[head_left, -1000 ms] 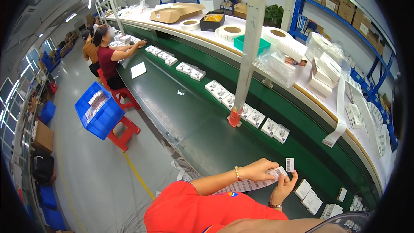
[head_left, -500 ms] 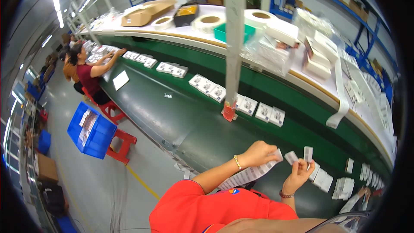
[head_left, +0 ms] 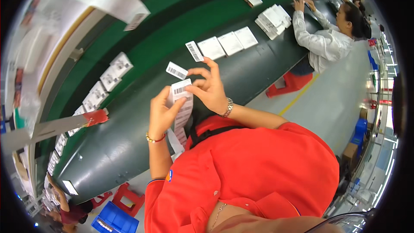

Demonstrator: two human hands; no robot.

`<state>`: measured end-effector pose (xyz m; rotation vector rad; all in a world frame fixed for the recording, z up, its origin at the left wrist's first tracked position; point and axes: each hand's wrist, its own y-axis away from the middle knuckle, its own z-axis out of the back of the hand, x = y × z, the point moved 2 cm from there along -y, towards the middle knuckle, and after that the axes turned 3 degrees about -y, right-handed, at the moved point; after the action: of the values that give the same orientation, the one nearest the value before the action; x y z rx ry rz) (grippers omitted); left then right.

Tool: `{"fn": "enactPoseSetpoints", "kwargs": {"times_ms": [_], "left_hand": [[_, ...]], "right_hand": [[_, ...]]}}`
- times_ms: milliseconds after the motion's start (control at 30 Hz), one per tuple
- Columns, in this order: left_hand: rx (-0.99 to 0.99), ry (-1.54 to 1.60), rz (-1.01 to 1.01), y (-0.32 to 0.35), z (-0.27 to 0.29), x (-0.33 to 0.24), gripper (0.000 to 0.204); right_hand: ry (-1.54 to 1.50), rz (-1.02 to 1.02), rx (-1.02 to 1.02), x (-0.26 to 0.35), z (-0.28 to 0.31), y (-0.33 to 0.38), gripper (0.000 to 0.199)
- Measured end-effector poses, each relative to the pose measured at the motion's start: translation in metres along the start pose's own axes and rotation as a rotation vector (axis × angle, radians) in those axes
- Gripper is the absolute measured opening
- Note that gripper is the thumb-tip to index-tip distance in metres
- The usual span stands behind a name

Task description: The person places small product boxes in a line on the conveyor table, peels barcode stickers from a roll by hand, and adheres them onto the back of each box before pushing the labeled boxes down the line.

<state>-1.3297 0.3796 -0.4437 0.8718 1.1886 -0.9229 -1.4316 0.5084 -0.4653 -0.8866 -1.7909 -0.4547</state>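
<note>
Closest to the camera is the person's red shirt (head_left: 254,172). Both arms reach up from it to a long dark green belt (head_left: 129,138).

The left hand (head_left: 163,113) has a thin gold bracelet on the wrist. Its thumb and fingers are pinched shut on a long white strip of labels (head_left: 182,111). The strip hangs down past the wrist toward the shirt. Each label on it is a small white rectangle with black bars.

The right hand (head_left: 210,87) wears a silver watch. Its fingertips are closed on the top of the same strip, right at the top label (head_left: 181,87). So the strip sits between the two hands, just above the belt.

Two small white labels stick to the fingers of the right hand. One small label (head_left: 177,70) stands just above the strip. The other small label (head_left: 194,51) stands a bit higher, near the fingertip.

Next on the belt lie three flat white packs (head_left: 229,43) in a row. To the left, more white packs (head_left: 105,87) lie in a line. A red tag (head_left: 95,117) sits near them on a grey bar.

Farther away, a person in a white shirt (head_left: 321,43) touches a pile of white boxes (head_left: 271,17). Low down by the floor stands a blue crate (head_left: 113,219).
</note>
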Motion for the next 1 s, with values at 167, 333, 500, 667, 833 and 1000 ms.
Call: {"fn": "enactPoseSetpoints", "kwargs": {"times_ms": [167,333,500,667,833,1000], "left_hand": [[-0.046,-0.412,0.067,-0.039,-0.049,0.025,0.018],[-0.048,-0.577,0.085,-0.088,-0.084,0.071,0.028],[-0.041,-0.540,-0.165,-0.134,-0.125,0.109,0.032],[0.072,-0.650,-0.096,-0.155,-0.137,0.128,0.027],[0.087,-0.657,-0.056,-0.170,-0.142,0.138,0.027],[0.122,-0.677,-0.040,-0.179,-0.146,0.146,0.028]], "right_hand": [[0.161,0.126,-0.133,-0.016,0.070,-0.007,0.083],[0.579,0.309,-0.206,-0.040,0.152,-0.061,0.082],[0.838,0.159,-0.086,-0.080,0.215,-0.116,0.076],[0.824,0.103,-0.076,-0.107,0.230,-0.130,0.076],[0.834,0.097,-0.057,-0.116,0.240,-0.142,0.075],[0.861,0.077,-0.067,-0.117,0.239,-0.142,0.073]]}}
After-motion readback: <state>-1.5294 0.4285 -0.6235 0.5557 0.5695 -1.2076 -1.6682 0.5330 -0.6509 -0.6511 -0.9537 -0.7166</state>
